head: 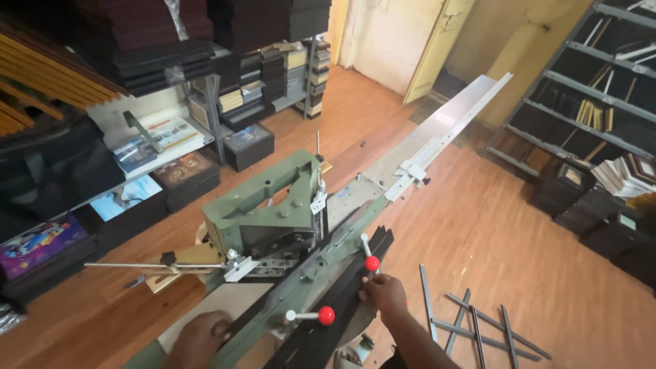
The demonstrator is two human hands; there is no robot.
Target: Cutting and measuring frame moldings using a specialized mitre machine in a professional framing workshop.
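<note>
Head cam: long black moulding strip [342, 287] w/ right hand [385, 295].

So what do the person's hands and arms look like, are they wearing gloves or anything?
No gloves. The left hand and the right hand are both bare, with no rings or watch that I can see. The right forearm is bare too, with no sleeve showing. Only a little of the left wrist is in the picture.

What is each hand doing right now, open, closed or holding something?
Left hand: rests palm-down on the black moulding strip; grip cannot be told.
Right hand: fingers on the same strips beside the red-knobbed lever; grip unclear.
</note>
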